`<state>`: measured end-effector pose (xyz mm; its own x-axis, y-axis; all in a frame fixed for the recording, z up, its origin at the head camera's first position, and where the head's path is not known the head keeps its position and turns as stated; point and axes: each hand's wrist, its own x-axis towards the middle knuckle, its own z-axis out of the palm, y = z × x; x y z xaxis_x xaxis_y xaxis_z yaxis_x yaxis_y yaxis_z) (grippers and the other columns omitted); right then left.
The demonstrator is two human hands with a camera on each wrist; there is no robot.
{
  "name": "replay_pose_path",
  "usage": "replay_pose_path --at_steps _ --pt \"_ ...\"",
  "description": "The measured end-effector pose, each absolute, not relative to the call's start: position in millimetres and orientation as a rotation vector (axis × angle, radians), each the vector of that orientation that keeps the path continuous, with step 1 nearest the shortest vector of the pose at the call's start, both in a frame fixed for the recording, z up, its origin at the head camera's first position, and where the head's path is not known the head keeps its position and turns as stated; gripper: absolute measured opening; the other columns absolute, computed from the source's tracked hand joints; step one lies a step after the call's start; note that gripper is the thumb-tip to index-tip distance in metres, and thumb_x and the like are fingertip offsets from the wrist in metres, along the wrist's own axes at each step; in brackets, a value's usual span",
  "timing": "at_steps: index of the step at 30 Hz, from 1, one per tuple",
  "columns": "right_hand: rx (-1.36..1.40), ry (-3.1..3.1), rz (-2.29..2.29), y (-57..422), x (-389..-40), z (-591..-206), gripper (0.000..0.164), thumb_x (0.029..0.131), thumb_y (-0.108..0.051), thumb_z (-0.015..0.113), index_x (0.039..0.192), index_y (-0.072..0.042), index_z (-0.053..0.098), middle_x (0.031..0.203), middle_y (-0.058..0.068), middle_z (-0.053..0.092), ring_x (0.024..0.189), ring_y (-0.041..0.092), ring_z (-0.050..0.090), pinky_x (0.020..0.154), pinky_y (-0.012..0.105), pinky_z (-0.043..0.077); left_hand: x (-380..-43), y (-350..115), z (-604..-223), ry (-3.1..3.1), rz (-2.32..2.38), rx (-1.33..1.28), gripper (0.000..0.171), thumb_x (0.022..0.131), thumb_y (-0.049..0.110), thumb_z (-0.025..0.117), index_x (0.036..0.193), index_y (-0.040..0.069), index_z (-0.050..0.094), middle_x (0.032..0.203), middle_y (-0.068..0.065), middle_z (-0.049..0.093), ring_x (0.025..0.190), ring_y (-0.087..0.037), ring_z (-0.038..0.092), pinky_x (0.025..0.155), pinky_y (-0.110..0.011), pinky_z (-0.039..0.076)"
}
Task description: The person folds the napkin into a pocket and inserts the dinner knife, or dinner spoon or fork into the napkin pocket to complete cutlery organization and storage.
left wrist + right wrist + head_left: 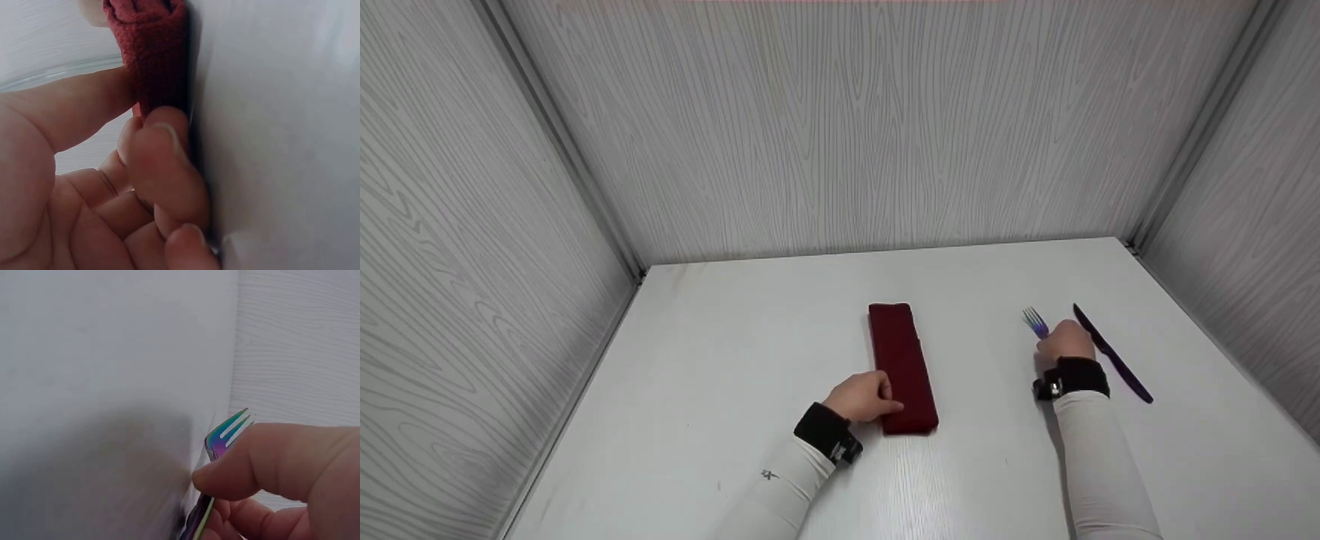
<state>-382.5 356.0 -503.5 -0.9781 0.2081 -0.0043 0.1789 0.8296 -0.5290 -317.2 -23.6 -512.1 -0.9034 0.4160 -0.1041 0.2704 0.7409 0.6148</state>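
A dark red folded cloth napkin (905, 367) lies lengthwise on the white table, right of its middle. My left hand (864, 397) is at the near left edge of it, thumb on the cloth and fingers curled in against its side. The left wrist view shows the napkin's (154, 56) layered end between thumb and fingers. My right hand (1066, 343) pinches a rainbow-coloured fork (1035, 322) by its handle, tines pointing away from me. In the right wrist view the thumb lies across the fork (220, 439) just below its tines, and the handle is partly hidden.
A dark table knife (1117, 360) lies slanted on the table just right of my right hand. Grey wood-grained panels (840, 127) rise behind the white table (735, 337) and along both sides.
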Motion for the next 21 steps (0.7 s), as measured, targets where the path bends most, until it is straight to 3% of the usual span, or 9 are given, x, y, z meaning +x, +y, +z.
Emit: replay_pose_path --at_steps 5,9,15,21 --pt "-0.258 -2.926 0.9 349.1 -383.1 -495.2 0.03 0.087 -0.01 0.063 0.097 0.016 0.073 0.102 0.035 0.073 0.089 0.046 0.068 0.087 0.058 0.055 -317.5 -23.7 -512.3 2.695 0.911 0.532 0.029 0.095 0.029 0.079 0.081 0.018 0.056 0.07 0.009 0.053 0.064 -0.009 0.049 0.058 -0.024 0.037" --pt "-0.172 -2.89 0.953 341.6 -384.3 -488.4 0.035 0.092 -0.012 0.059 0.109 0.014 0.074 0.109 0.033 0.074 0.097 0.046 0.069 0.088 0.054 0.056 -318.4 -23.6 -512.9 2.677 0.915 0.517 0.029 0.096 0.03 0.078 0.081 0.019 0.056 0.069 0.009 0.053 0.062 -0.009 0.049 0.056 -0.024 0.038" --pt "-0.107 -2.802 1.108 327.5 -383.8 -475.6 0.031 0.102 -0.015 0.059 0.111 0.01 0.073 0.101 0.025 0.076 0.08 0.022 0.068 0.071 0.032 0.049 -317.5 -24.0 -512.8 2.68 0.92 0.528 0.029 0.096 0.029 0.078 0.081 0.019 0.056 0.068 0.009 0.053 0.062 -0.008 0.049 0.056 -0.024 0.038" --pt "-0.023 -2.685 1.3 304.9 -378.9 -462.6 0.032 0.105 -0.014 0.06 0.123 0.011 0.068 0.109 0.025 0.075 0.074 0.006 0.067 0.073 0.023 0.052 -315.8 -23.5 -510.0 2.703 0.936 0.54 0.029 0.096 0.029 0.078 0.08 0.018 0.057 0.067 0.009 0.054 0.062 -0.008 0.05 0.056 -0.025 0.038"
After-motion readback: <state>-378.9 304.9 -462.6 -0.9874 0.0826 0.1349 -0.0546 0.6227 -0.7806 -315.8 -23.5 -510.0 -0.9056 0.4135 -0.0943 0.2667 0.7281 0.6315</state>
